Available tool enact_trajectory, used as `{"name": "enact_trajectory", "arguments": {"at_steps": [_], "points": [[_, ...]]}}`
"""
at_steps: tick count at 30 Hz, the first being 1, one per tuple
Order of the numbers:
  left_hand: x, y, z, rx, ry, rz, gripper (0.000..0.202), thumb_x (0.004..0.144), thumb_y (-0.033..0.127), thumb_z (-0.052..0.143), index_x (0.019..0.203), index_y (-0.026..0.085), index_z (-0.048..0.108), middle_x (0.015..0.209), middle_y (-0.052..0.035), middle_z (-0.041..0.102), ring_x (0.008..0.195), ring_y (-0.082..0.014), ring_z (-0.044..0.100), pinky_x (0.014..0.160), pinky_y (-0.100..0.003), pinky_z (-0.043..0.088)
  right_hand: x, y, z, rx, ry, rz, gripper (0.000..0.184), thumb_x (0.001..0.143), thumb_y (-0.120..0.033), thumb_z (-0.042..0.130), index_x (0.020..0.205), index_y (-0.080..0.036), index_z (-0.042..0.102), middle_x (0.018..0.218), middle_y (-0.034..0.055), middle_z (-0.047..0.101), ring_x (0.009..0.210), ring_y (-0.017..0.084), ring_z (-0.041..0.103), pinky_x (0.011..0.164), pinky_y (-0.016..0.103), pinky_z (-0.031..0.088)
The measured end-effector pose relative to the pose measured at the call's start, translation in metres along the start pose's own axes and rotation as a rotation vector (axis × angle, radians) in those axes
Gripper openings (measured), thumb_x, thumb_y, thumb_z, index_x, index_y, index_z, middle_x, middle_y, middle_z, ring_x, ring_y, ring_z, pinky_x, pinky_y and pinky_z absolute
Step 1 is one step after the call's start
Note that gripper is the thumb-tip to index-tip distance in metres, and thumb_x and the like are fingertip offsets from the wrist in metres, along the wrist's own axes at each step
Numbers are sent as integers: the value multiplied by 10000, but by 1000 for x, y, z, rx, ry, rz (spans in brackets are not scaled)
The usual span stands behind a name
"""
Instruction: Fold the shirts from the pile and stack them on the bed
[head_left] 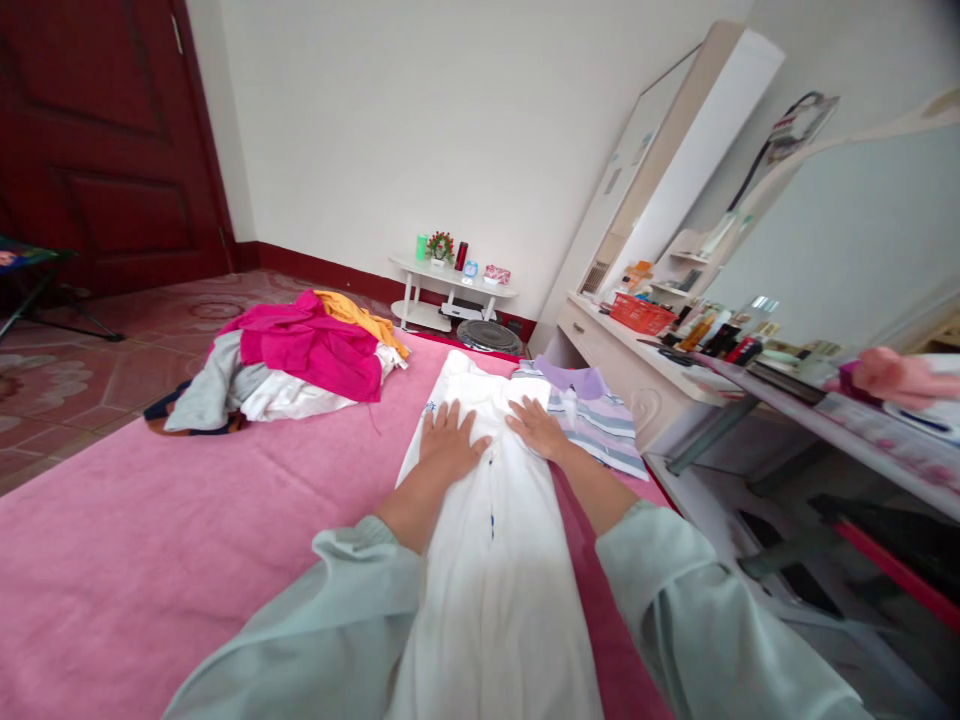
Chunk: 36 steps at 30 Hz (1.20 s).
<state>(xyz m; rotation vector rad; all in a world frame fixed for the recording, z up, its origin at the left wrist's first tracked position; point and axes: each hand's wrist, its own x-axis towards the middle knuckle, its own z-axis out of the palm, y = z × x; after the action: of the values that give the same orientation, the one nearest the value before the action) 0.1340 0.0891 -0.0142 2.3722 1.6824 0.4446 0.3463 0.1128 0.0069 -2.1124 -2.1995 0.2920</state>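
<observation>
Spreading widest, a pink cover (pixel 150 570) bears a long white garment (pixel 517 565), its near end cut off. Leftward lies a clothes heap (pixel 322 350); right, a striped shirt (pixel 604 420), partly hidden. The left hand (pixel 452 445) and right hand (pixel 538 430) rest open on the garment, fingers spread. Bottles' (pixel 720 338) labels and blue marks (pixel 493 524) are unreadable.

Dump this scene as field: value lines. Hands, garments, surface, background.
left hand: palm down, fingers spread, on white garment
right hand: palm down on same garment
surface: pink cover
left side: heaped clothes, magenta, yellow, gray, white among them
right side: striped garment with purple collar, lying flat
background: low white table, dark red door
</observation>
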Motion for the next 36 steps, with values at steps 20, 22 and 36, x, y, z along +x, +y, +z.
{"name": "enact_trajectory", "arguments": {"at_steps": [20,22,36], "points": [[-137,-55,-55,-5,-273,299,611,907,568,313,1455,303,259,1552,9,82,1429,-195,51,1139,-363,53,-228,-22,12,84,-110,-75,769,866,-675,284,1488,-244,143,1554,87,44,1426,257,-27,1131,502,30],[-153,-67,-66,-55,-309,356,593,908,545,344,1450,319,266,1551,18,82,1428,-190,64,1140,-356,51,-246,-22,9,102,-120,-118,726,882,-627,322,1482,-243,182,1552,83,73,1428,252,3,1136,493,43],[-252,-82,-121,-330,-482,646,326,780,394,672,1106,369,671,1529,47,232,1391,-290,223,1138,-445,201,-375,-47,-2,392,-149,-437,551,731,-92,575,1216,-352,592,1519,-34,254,1412,243,166,1127,454,233]]}}
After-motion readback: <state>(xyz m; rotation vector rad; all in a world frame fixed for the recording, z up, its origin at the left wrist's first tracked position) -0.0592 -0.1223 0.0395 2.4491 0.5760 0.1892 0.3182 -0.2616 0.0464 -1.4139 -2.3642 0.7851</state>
